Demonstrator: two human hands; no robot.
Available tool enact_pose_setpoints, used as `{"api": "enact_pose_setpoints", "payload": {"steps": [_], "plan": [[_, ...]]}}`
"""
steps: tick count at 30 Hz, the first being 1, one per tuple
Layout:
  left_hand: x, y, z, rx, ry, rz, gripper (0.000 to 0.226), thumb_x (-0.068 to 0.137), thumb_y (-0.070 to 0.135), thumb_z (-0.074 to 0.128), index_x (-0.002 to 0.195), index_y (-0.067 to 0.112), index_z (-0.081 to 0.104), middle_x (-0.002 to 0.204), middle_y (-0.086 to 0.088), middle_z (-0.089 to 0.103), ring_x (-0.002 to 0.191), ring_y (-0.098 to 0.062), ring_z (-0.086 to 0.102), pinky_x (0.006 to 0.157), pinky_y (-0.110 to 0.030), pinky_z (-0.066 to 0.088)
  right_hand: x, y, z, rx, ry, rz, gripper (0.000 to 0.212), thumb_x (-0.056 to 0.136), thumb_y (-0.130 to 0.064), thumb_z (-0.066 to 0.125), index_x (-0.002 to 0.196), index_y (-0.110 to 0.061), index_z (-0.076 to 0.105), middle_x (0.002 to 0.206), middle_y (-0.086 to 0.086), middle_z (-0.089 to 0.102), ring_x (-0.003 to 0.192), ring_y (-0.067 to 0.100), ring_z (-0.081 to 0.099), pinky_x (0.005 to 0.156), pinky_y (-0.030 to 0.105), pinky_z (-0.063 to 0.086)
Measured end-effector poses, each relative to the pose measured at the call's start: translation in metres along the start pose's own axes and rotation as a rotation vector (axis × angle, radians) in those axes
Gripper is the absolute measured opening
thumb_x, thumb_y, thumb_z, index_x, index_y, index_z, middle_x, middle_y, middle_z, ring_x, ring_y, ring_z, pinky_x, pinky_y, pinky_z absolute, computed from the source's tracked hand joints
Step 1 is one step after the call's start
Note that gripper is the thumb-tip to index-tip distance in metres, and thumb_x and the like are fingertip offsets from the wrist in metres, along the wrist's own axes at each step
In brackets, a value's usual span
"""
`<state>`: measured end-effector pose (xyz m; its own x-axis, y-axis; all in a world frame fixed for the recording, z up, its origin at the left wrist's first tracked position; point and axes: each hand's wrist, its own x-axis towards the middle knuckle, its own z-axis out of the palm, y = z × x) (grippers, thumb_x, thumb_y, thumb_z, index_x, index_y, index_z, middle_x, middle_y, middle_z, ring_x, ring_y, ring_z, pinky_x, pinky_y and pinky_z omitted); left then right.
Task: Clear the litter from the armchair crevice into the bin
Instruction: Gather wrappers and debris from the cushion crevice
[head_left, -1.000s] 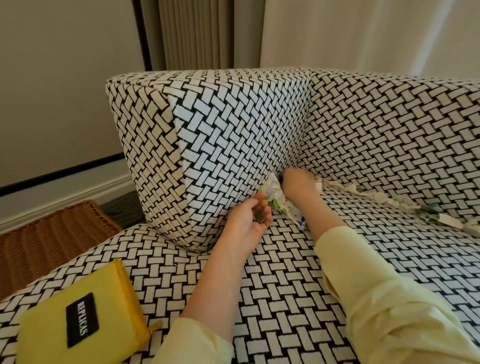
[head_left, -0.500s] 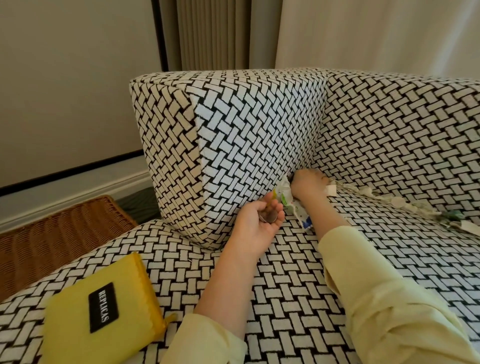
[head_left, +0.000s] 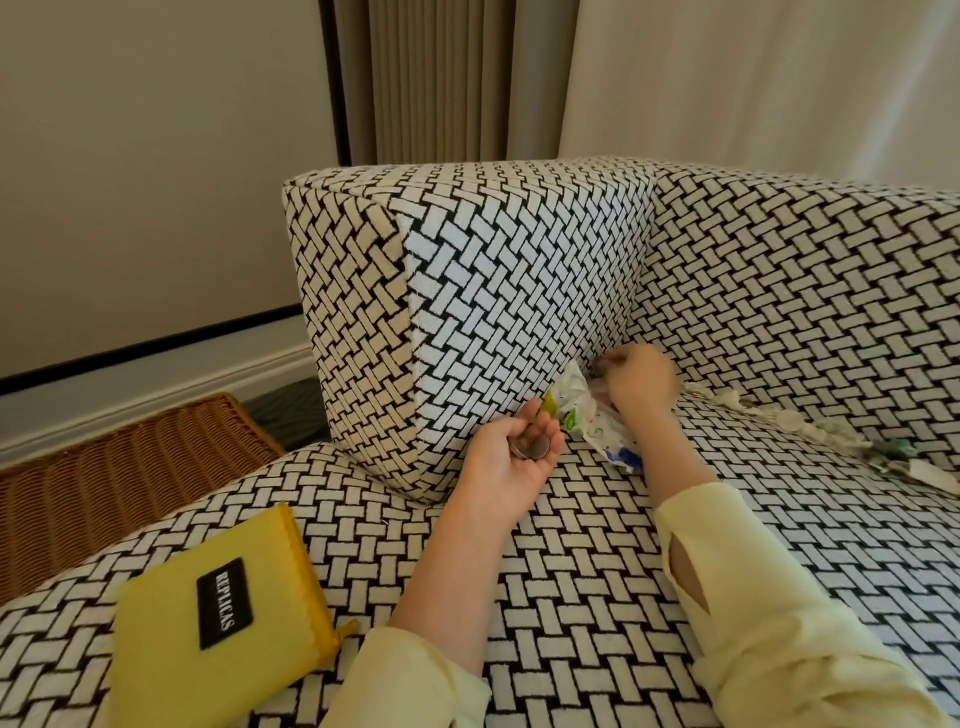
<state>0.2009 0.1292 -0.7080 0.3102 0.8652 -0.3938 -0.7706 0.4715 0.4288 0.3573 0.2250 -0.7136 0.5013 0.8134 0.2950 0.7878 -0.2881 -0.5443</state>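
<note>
At the far crevice (head_left: 631, 335) corner, pinching a dark bit (head_left: 602, 367) with the right hand (head_left: 641, 384), knuckles up, wrist dipped, reaching over the crumpled wrapper (head_left: 597, 423). Cupping coins (head_left: 532, 448) in the left hand (head_left: 511, 460), palm up, probably keeping finds together. Leaving more litter (head_left: 831, 434) lining the crevice rightward.

armrest (head_left: 519, 291) walling left, seat (head_left: 597, 545) open

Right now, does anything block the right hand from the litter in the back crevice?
Nothing visible. The litter lies exposed on the seat, starting just right of the right hand.
</note>
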Motion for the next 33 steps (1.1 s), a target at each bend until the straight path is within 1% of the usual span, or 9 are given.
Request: {"api": "enact_pose_setpoints", "payload": {"steps": [3, 7, 11, 14, 19, 22, 26, 30, 33], "plan": [[-0.005, 0.002, 0.0, -0.026, 0.013, -0.002, 0.027, 0.095, 0.0, 0.034, 0.084, -0.001, 0.059, 0.078, -0.013, 0.054, 0.07, -0.018, 0.054, 0.066, -0.028, 0.049, -0.014, -0.001, -0.02, 0.228, 0.136, -0.105, 0.019, 0.091, -0.026, 0.054, 0.101, -0.016, 0.067, 0.09, 0.0, 0.067, 0.066, 0.014, 0.056, 0.067, 0.03, 0.05], [-0.019, 0.003, 0.003, -0.04, 0.044, 0.01, 0.025, 0.094, 0.0, 0.034, 0.087, -0.002, 0.058, 0.081, -0.015, 0.057, 0.076, -0.022, 0.057, 0.075, -0.031, 0.05, -0.057, -0.023, -0.052, 0.828, 0.03, -0.023, 0.018, 0.095, -0.012, 0.041, 0.083, -0.012, 0.054, 0.076, -0.001, 0.054, 0.064, 0.009, 0.049, 0.055, 0.014, 0.04], [-0.036, 0.005, 0.009, -0.121, 0.04, 0.031, 0.023, 0.096, 0.002, 0.035, 0.088, -0.004, 0.056, 0.082, -0.017, 0.057, 0.078, -0.023, 0.057, 0.079, -0.033, 0.05, -0.091, -0.052, -0.052, 1.308, -0.161, 0.388, 0.017, 0.095, -0.016, 0.036, 0.079, -0.018, 0.044, 0.059, -0.003, 0.048, 0.047, 0.007, 0.045, 0.04, 0.015, 0.038], [-0.053, 0.011, 0.015, -0.148, -0.002, 0.088, 0.021, 0.094, 0.002, 0.037, 0.09, -0.001, 0.057, 0.084, -0.016, 0.057, 0.074, -0.02, 0.057, 0.065, -0.025, 0.056, -0.125, -0.07, -0.05, 1.643, -0.342, 0.743, 0.014, 0.094, -0.019, 0.04, 0.081, -0.017, 0.047, 0.058, -0.002, 0.049, 0.044, 0.009, 0.05, 0.039, 0.02, 0.046], [-0.072, 0.018, 0.019, 0.05, 0.071, 0.375, 0.024, 0.095, 0.007, 0.037, 0.08, 0.006, 0.057, 0.071, -0.006, 0.056, 0.069, -0.016, 0.054, 0.067, -0.025, 0.047, -0.168, -0.091, -0.054, 1.783, -0.689, 0.945, 0.033, 0.099, -0.021, 0.032, 0.086, -0.005, 0.058, 0.084, 0.008, 0.06, 0.081, 0.02, 0.061, 0.068, 0.031, 0.048], [-0.079, 0.016, 0.016, 0.302, 0.14, 0.561, 0.029, 0.092, 0.008, 0.036, 0.072, 0.013, 0.057, 0.07, -0.003, 0.06, 0.073, -0.015, 0.058, 0.071, -0.027, 0.046, -0.181, -0.097, -0.061, 1.708, -0.697, 0.916, 0.029, 0.098, -0.016, 0.032, 0.081, -0.006, 0.054, 0.075, 0.008, 0.055, 0.067, 0.017, 0.054, 0.061, 0.027, 0.044], [-0.089, 0.014, 0.009, 0.623, 0.216, 0.791, 0.035, 0.093, 0.016, 0.033, 0.069, 0.022, 0.058, 0.082, 0.001, 0.068, 0.093, -0.018, 0.063, 0.088, -0.036, 0.045, -0.196, -0.1, -0.064, 1.768, -0.803, 0.956, 0.029, 0.099, -0.021, 0.03, 0.085, -0.007, 0.052, 0.076, 0.008, 0.053, 0.072, 0.018, 0.052, 0.069, 0.031, 0.043], [-0.096, 0.014, 0.002, 0.891, 0.203, 0.93, 0.036, 0.097, 0.017, 0.031, 0.074, 0.023, 0.058, 0.086, 0.006, 0.068, 0.09, -0.007, 0.062, 0.08, -0.019, 0.043, -0.201, -0.101, -0.058, 1.798, -0.879, 0.997, 0.029, 0.098, -0.02, 0.03, 0.09, -0.004, 0.053, 0.079, 0.008, 0.056, 0.076, 0.021, 0.054, 0.062, 0.035, 0.044], [-0.1, 0.019, -0.003, 0.993, 0.18, 0.976, 0.035, 0.098, 0.015, 0.031, 0.075, 0.021, 0.057, 0.083, 0.007, 0.067, 0.085, 0.001, 0.06, 0.075, -0.006, 0.04, -0.206, -0.103, -0.058, 1.802, -0.897, 1.067, 0.03, 0.099, -0.02, 0.03, 0.107, -0.003, 0.054, 0.096, 0.013, 0.059, 0.096, 0.025, 0.056, 0.073, 0.037, 0.048]]}}
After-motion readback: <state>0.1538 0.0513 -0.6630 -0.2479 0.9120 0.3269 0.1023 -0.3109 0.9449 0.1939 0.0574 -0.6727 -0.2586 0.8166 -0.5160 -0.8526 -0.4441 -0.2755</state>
